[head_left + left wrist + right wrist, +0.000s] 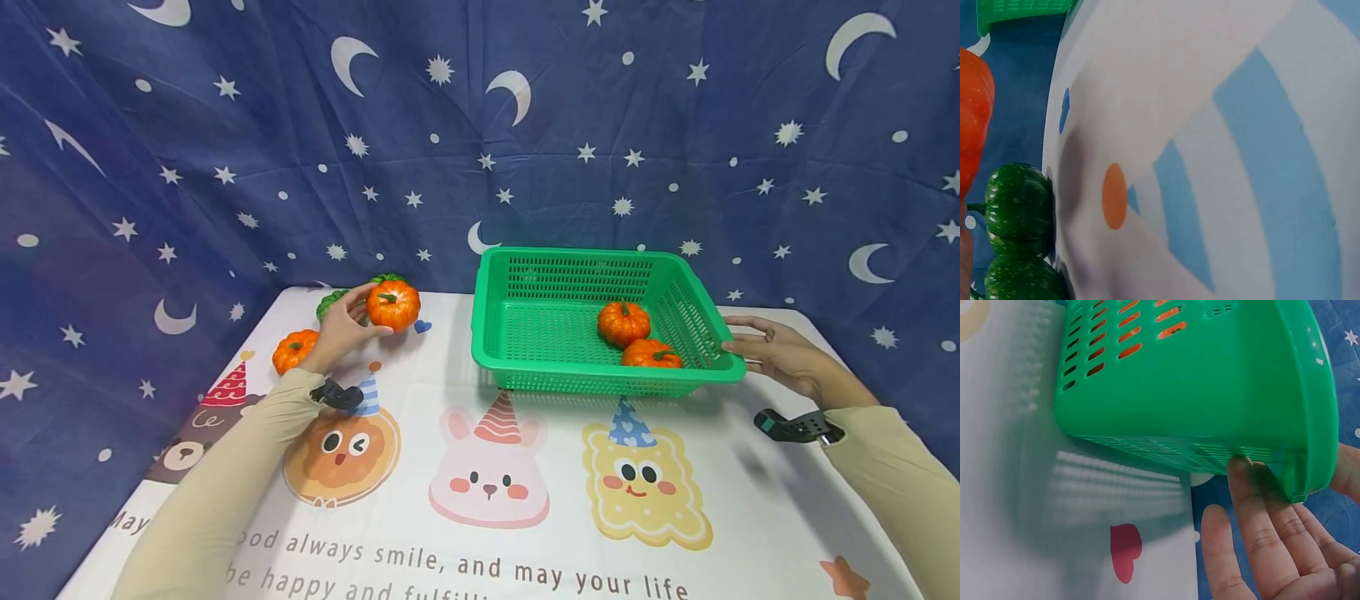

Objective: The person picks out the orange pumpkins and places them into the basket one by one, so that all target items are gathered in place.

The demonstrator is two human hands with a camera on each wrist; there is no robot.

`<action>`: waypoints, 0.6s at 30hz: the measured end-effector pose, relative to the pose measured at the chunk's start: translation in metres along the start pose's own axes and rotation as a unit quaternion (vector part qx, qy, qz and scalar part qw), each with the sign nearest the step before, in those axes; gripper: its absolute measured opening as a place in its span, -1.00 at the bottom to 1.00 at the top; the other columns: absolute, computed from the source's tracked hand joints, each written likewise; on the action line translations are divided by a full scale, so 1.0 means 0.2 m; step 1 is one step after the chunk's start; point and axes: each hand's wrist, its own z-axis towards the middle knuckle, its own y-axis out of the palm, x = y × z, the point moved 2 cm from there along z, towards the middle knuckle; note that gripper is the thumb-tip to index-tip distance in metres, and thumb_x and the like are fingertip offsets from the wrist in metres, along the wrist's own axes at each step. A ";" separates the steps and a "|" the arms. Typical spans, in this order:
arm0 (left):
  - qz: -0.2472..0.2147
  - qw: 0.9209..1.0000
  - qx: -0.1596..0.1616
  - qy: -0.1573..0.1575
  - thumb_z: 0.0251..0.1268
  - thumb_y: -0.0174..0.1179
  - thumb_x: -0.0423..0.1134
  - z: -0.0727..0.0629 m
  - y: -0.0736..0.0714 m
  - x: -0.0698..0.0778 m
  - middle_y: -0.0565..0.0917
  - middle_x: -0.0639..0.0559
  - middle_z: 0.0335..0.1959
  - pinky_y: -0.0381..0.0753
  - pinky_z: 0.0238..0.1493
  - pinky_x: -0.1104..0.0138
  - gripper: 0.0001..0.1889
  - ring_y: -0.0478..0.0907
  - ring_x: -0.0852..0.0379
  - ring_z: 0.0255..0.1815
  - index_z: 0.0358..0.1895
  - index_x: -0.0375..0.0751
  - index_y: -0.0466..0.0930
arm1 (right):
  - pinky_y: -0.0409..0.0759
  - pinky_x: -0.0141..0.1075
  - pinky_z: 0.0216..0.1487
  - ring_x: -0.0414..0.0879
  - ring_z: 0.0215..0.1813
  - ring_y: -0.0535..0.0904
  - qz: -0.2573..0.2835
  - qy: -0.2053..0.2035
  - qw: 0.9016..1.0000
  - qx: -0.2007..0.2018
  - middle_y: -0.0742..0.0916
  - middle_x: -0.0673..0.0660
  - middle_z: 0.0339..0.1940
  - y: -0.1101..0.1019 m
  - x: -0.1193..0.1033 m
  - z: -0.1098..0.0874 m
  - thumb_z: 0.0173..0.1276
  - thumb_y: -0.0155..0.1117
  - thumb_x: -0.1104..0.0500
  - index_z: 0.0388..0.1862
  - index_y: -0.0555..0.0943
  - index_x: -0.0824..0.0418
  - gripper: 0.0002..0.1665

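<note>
My left hand (343,332) grips a small orange pumpkin (393,306) by its side, above the back left of the table. In the left wrist view only the pumpkin's edge and a bit of finger show. Two green pumpkins (1019,209) sit just behind that hand. Another orange pumpkin (294,351) lies beside the left wrist. My right hand (783,357) holds the right rim of a green plastic basket (607,379), with fingers under the rim against the outer wall. Inside the basket, toward its right side, are two orange pumpkins (623,324).
A white tablecloth (480,433) printed with cartoon figures and words covers the table. A dark blue curtain (450,125) with moons and stars hangs right behind the table and along its left side. Each wrist wears a black band (798,427).
</note>
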 end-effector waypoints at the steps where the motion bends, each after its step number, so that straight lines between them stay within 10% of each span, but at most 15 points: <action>1: 0.003 1.000 0.002 0.002 -0.08 0.45 -0.33 0.00 0.00 0.01 0.33 -0.22 0.36 0.32 0.38 0.12 -0.13 0.30 -0.12 0.38 0.39 -0.18 0.23 | 0.63 -0.51 -0.15 -0.44 -0.21 0.61 0.000 0.000 1.000 0.000 0.64 -0.39 -0.30 0.00 0.00 0.00 0.33 0.22 0.17 0.05 0.23 -0.19 -0.53; 18: 0.009 0.999 0.039 0.026 -0.19 0.52 -0.18 0.00 0.00 0.13 0.41 -0.16 0.32 0.36 0.35 0.10 -0.10 0.38 -0.06 0.33 0.36 -0.07 0.31 | 0.63 -0.49 -0.15 -0.44 -0.21 0.62 0.003 0.000 1.000 -0.001 0.65 -0.39 -0.30 0.00 0.00 0.00 0.33 0.22 0.18 0.04 0.24 -0.20 -0.54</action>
